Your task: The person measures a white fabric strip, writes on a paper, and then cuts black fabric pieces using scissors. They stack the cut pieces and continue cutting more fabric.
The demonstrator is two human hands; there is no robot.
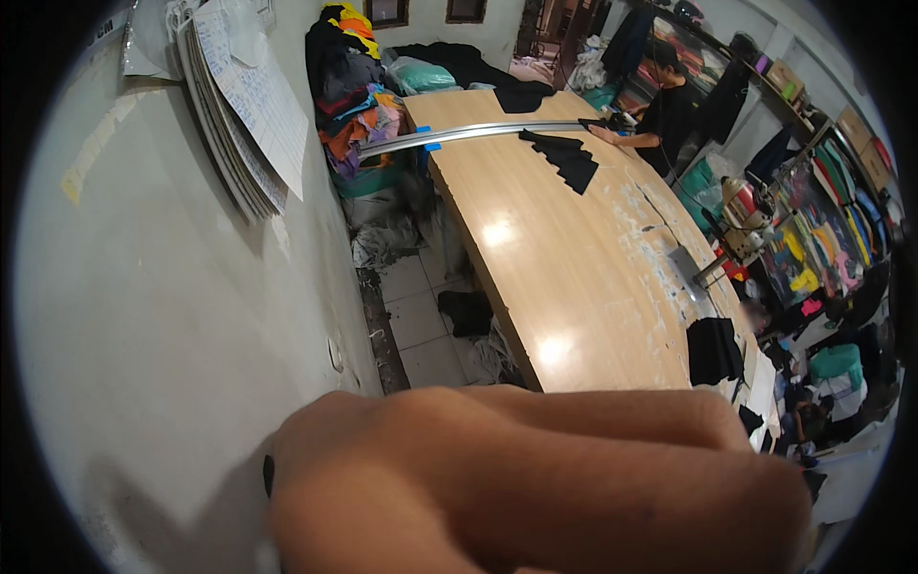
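Bare skin fills the bottom of the view: the wearer's forearms (574,459), bent across close to the lens, hiding the near end of the worktop (555,258). Left hand and right hand: can't make out fingers on either, so can't tell if spread, pressed together or pinching something. Nearest loose item to the arms is a black cloth piece (714,351), lying at the right edge of the worktop, just above the forearms in view. Pale wood top, finish worn off in patches along the right side. Up that side, a machine (746,222) stands on a post with a flat metal base (690,275). Far end: long metal rail (488,130) laid across, left end overhanging, blue piece (432,146) at the left edge. Stepped black cutting (566,163) lies just on the near side of the rail. Co-worker (665,115) in black at the far right side, hand (602,134) by the rail's right end. Left: grey wall (182,287) with hanging papers (244,105); coloured cloth heap (359,134) beyond, tiled floor (421,344) between wall and worktop.
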